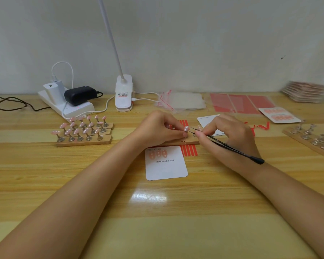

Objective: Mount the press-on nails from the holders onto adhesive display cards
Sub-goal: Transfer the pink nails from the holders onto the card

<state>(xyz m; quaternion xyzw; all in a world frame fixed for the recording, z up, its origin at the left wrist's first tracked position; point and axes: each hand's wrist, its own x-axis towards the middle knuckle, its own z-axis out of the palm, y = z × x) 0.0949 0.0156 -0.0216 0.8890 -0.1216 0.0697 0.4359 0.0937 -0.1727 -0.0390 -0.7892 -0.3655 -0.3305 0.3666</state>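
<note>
Glossy wood-grain table [45, 184]; slim black tweezers [230, 147] pinched.

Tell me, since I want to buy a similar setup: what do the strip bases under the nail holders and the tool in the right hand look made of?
Strip bases: apparently light unfinished wood, matte with visible grain. Tool: slim, black, slightly glossy, probably coated metal tweezers; too thin to be sure.
</note>
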